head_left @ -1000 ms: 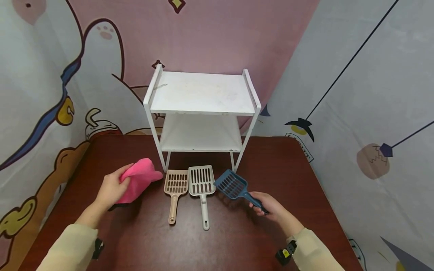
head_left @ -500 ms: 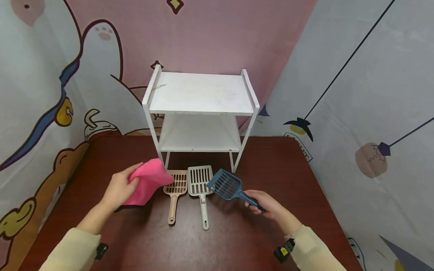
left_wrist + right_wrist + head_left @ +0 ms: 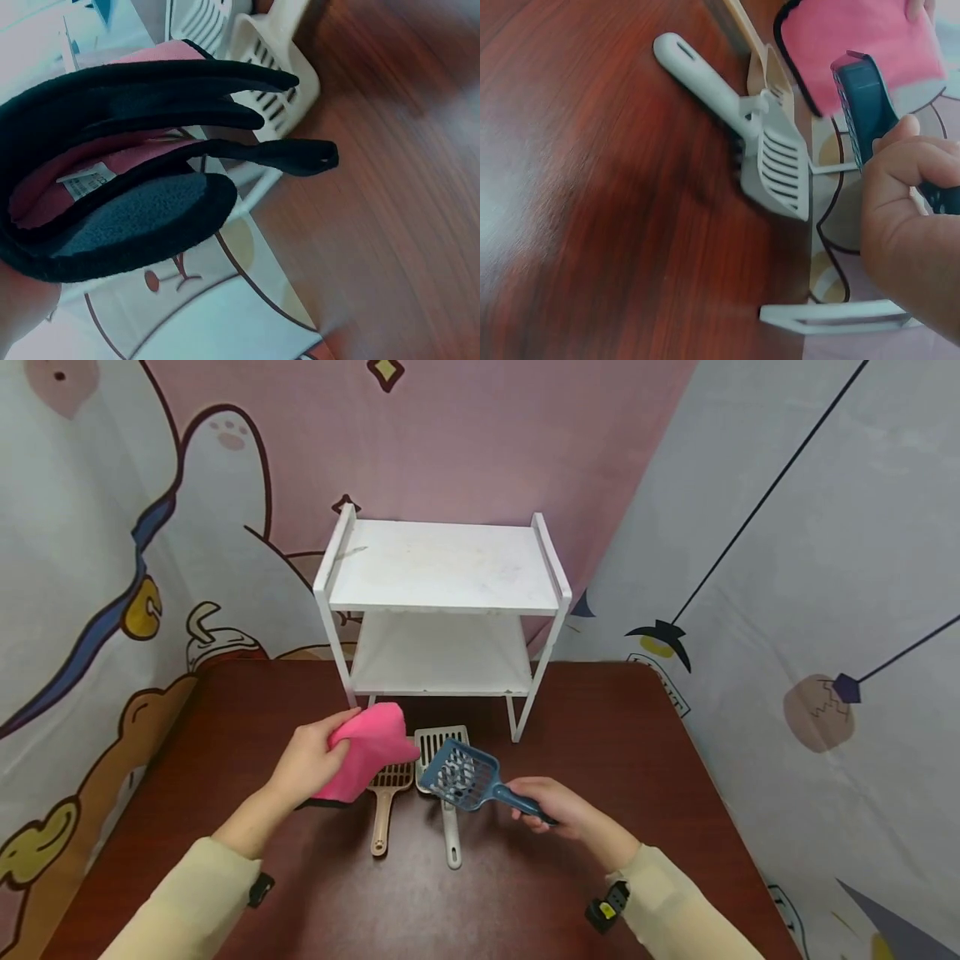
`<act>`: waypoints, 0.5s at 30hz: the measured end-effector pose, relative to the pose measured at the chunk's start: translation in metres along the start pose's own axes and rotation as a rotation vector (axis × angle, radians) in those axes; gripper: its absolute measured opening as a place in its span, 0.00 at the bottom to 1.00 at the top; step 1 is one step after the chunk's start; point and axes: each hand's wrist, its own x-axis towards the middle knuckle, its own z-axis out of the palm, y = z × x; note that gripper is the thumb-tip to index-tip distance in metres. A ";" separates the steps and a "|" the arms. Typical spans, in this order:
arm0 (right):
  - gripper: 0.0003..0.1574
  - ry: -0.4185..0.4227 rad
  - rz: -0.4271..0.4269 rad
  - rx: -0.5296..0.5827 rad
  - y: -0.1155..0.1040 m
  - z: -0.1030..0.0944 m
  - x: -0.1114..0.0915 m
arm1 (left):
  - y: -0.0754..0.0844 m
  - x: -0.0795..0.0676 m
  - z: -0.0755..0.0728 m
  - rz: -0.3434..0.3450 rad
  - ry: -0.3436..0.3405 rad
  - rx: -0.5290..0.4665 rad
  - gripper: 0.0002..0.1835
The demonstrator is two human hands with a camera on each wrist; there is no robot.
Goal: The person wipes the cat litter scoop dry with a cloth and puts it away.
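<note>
My left hand [image 3: 311, 764] pinches a pink oven mitt [image 3: 372, 747] by its side; it hangs over the beige litter scoop [image 3: 383, 810] and hides part of that scoop's slotted head. In the left wrist view the mitt's cuff shows black edging, a hanging loop [image 3: 300, 156], greyish lining [image 3: 142, 214] and a label. My right hand [image 3: 551, 806] grips the handle of a blue litter scoop [image 3: 468, 775], whose head is raised over the light grey litter scoop [image 3: 452, 835]. Both other scoops lie side by side on the table, handles toward me.
A white two-tier shelf [image 3: 446, 568] stands at the back of the dark brown table [image 3: 615, 735], its front legs close behind the scoops. Cartoon-printed cloth [image 3: 750, 527] hangs behind and along the sides.
My left hand has carried the oven mitt rightward, now over the beige scoop. The blue scoop in my right hand has moved left, over the light grey one. The lying scoops stayed put.
</note>
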 end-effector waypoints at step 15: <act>0.23 0.015 0.013 -0.027 -0.005 0.009 0.009 | 0.038 0.012 0.059 0.301 -0.194 -0.045 0.16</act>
